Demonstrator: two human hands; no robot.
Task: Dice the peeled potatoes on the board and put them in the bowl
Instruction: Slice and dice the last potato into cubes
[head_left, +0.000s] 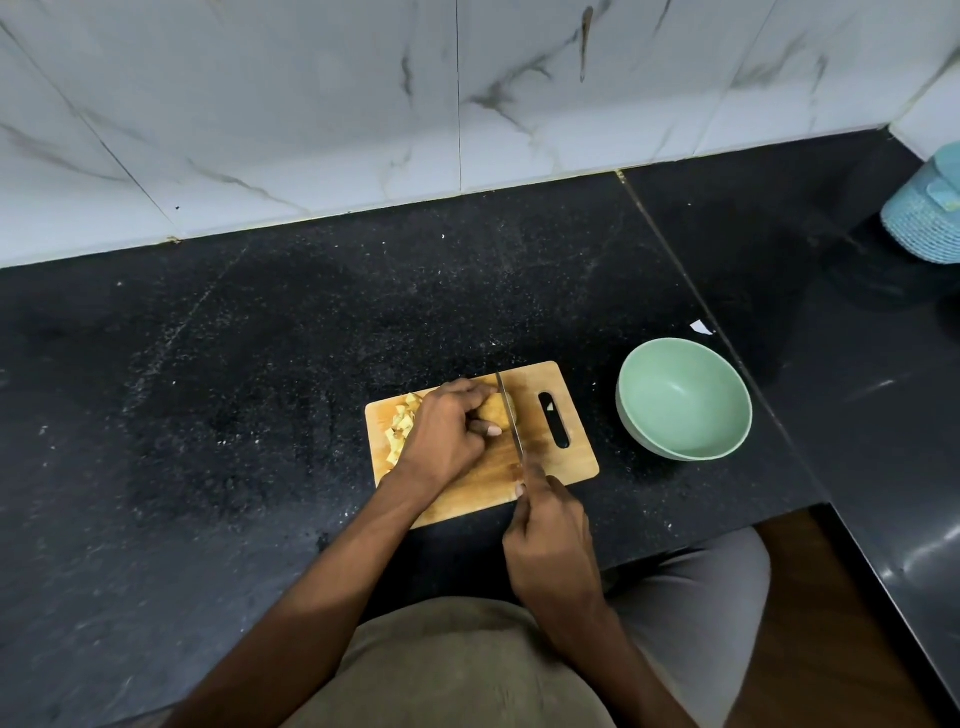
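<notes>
The left hand (449, 434) curls over a peeled potato (493, 411) in the middle of the wooden board (550, 457), fingers bent round it and gripping. The right hand (550, 535) is wrapped round the handle of a knife (509, 415), whose blade stands just against the potato's right end. A heap of diced pieces (401, 426) lies at the board's left edge, partly behind the left hand. The green bowl (684, 399) sits on the black counter (234, 364) just right of the board, with nothing visible in it.

To slice well here, I'd say the knuckles should stay ahead of the tucked fingertips, guiding the blade, and each cut should run straight down. The round potato may roll, so a flat cut face set downward would steady it.
</notes>
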